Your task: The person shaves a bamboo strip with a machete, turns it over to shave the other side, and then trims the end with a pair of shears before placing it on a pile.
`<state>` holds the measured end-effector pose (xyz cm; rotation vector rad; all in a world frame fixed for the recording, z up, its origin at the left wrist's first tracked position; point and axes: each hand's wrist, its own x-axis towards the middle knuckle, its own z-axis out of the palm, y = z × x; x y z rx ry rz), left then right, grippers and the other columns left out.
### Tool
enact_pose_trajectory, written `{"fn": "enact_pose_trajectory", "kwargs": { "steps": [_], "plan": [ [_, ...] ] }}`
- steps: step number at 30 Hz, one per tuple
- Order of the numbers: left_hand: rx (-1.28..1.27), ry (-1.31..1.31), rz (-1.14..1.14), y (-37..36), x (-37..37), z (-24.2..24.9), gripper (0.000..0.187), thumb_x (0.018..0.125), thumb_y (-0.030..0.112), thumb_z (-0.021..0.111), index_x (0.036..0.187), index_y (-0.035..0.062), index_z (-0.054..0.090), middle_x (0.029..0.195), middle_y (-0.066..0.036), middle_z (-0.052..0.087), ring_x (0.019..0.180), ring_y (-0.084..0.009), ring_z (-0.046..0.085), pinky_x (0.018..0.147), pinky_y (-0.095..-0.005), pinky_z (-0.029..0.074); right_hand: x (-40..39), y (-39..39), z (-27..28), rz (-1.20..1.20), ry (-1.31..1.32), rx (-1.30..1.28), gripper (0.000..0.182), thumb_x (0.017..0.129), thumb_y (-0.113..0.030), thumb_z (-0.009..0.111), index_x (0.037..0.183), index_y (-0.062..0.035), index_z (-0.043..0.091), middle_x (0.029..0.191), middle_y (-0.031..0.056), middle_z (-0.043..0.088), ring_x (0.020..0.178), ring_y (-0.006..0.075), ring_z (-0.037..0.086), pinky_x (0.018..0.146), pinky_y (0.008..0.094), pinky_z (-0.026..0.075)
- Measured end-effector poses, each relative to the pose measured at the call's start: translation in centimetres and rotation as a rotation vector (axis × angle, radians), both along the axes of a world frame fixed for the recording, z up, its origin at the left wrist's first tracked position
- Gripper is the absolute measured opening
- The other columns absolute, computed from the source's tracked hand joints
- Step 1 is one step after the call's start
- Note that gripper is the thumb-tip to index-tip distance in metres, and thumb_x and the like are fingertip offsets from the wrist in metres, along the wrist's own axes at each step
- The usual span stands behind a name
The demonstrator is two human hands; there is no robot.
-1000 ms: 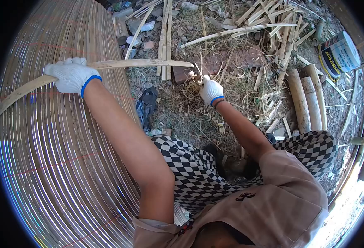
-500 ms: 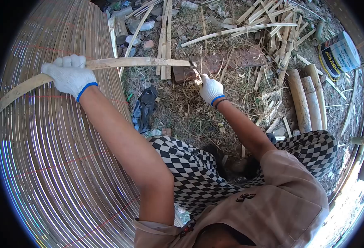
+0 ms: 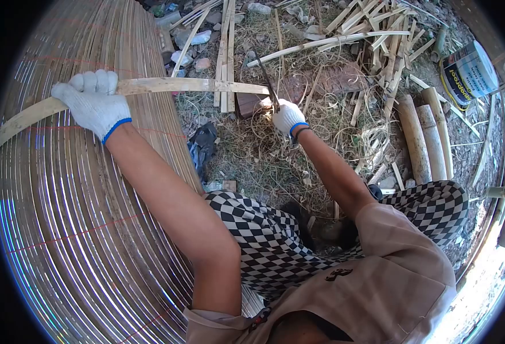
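My left hand (image 3: 93, 102), in a white glove with a blue cuff, grips a long curved bamboo strip (image 3: 166, 86) that runs from the far left across to the middle. The strip's right end meets the dark blade of a knife (image 3: 268, 83). My right hand (image 3: 287, 117), also gloved, is closed on the knife's handle just below that end. The strip arches over a large woven bamboo mat (image 3: 74, 218) on the left.
Split bamboo pieces (image 3: 379, 34) and shavings litter the ground ahead. Thick bamboo sections (image 3: 424, 137) lie at right beside a paint can (image 3: 469, 74). A brick (image 3: 327, 80) sits beyond the knife. My checkered trousers (image 3: 275, 241) fill the lower middle.
The knife blade has risen and now stands against the strip's right end. My right hand shifted slightly up and left; my left hand moved a little left with the strip.
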<state>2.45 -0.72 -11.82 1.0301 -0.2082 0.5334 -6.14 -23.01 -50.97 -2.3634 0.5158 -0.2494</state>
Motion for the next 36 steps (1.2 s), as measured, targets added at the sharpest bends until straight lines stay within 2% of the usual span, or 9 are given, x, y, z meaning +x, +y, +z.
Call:
{"fn": "enact_pose_trajectory", "kwargs": {
  "steps": [19, 22, 25, 26, 29, 30, 32, 34, 36],
  "plan": [
    [0.048, 0.025, 0.236, -1.8, -0.3, 0.6, 0.052, 0.103, 0.048, 0.045, 0.067, 0.012, 0.039, 0.058, -0.001, 0.029, 0.051, -0.0151, 0.022, 0.05, -0.0334, 0.022, -2.1, 2.5, 0.8, -0.076, 0.093, 0.074, 0.027, 0.085, -0.022, 0.066, 0.107, -0.0067, 0.067, 0.097, 0.0231, 0.073, 0.096, 0.0405, 0.071, 0.085, 0.0477, 0.057],
    [-0.003, -0.043, -0.18, 1.3, 1.3, 0.2, 0.066, 0.103, 0.063, 0.04, 0.093, -0.0003, 0.058, 0.076, -0.013, 0.05, 0.066, -0.0248, 0.05, 0.06, -0.0382, 0.044, -1.0, 0.7, -1.6, -0.01, 0.021, 0.006, 0.026, 0.087, -0.023, 0.062, 0.107, -0.0067, 0.067, 0.101, 0.0226, 0.072, 0.098, 0.0404, 0.07, 0.086, 0.0473, 0.057],
    [0.187, -0.252, -0.116, 2.5, 0.2, 1.8, 0.089, 0.1, 0.073, 0.034, 0.133, -0.0081, 0.047, 0.113, -0.026, 0.054, 0.108, -0.0421, 0.057, 0.095, -0.0548, 0.051, -1.4, -0.4, -0.3, 0.036, 0.076, 0.009, 0.028, 0.088, -0.027, 0.062, 0.105, -0.0062, 0.068, 0.105, 0.0227, 0.072, 0.103, 0.0399, 0.069, 0.089, 0.0455, 0.056],
    [0.146, -0.273, -0.155, 3.1, -0.6, 2.6, 0.095, 0.1, 0.073, 0.035, 0.149, -0.0087, 0.031, 0.136, -0.031, 0.044, 0.132, -0.0502, 0.045, 0.117, -0.0646, 0.035, -1.7, -0.6, 0.7, 0.058, 0.115, 0.046, 0.03, 0.088, -0.029, 0.063, 0.105, -0.0054, 0.068, 0.107, 0.0228, 0.072, 0.104, 0.0401, 0.069, 0.091, 0.0453, 0.055],
    [0.095, -0.262, -0.152, 3.9, -2.4, 4.6, 0.084, 0.102, 0.065, 0.044, 0.142, -0.0082, 0.037, 0.122, -0.026, 0.049, 0.117, -0.0424, 0.053, 0.107, -0.0618, 0.044, -3.0, -0.3, 4.1, -0.025, 0.162, 0.014, 0.034, 0.088, -0.031, 0.064, 0.107, -0.0032, 0.067, 0.099, 0.0254, 0.072, 0.098, 0.0416, 0.07, 0.085, 0.0491, 0.056],
    [0.106, -0.377, -0.285, 5.4, -0.7, 3.6, 0.058, 0.104, 0.048, 0.053, 0.125, -0.006, 0.048, 0.097, -0.015, 0.05, 0.091, -0.0286, 0.055, 0.097, -0.0517, 0.05, -3.6, 0.2, 4.3, -0.051, 0.096, 0.045, 0.034, 0.089, -0.032, 0.064, 0.106, -0.0028, 0.065, 0.092, 0.0281, 0.071, 0.093, 0.0435, 0.07, 0.08, 0.0518, 0.056],
    [0.045, -0.3, -0.241, 4.8, 0.0, 4.1, 0.043, 0.103, 0.039, 0.056, 0.109, -0.0029, 0.05, 0.085, -0.008, 0.043, 0.077, -0.0221, 0.048, 0.09, -0.0448, 0.051, -5.4, 1.8, 8.6, -0.038, 0.012, 0.1, 0.034, 0.091, -0.033, 0.065, 0.106, -0.0031, 0.063, 0.089, 0.0286, 0.071, 0.091, 0.0445, 0.07, 0.076, 0.0528, 0.056],
    [0.067, -0.227, -0.014, 2.6, -1.9, 4.8, 0.032, 0.101, 0.03, 0.053, 0.087, 0.0011, 0.048, 0.074, -0.004, 0.042, 0.064, -0.0181, 0.046, 0.078, -0.038, 0.055, -6.9, 3.9, 14.3, 0.003, -0.078, 0.125, 0.035, 0.092, -0.034, 0.066, 0.107, -0.0029, 0.061, 0.084, 0.0277, 0.07, 0.086, 0.0453, 0.07, 0.071, 0.0532, 0.056],
    [0.071, -0.22, 0.109, 0.6, -3.1, 5.4, 0.029, 0.1, 0.027, 0.051, 0.086, 0.0019, 0.047, 0.076, -0.007, 0.046, 0.066, -0.0192, 0.049, 0.073, -0.0386, 0.056, -6.6, 6.0, 16.5, 0.054, -0.28, 0.006, 0.035, 0.094, -0.033, 0.066, 0.107, -0.002, 0.057, 0.073, 0.0237, 0.068, 0.074, 0.0441, 0.07, 0.066, 0.053, 0.055]
  ]
}}
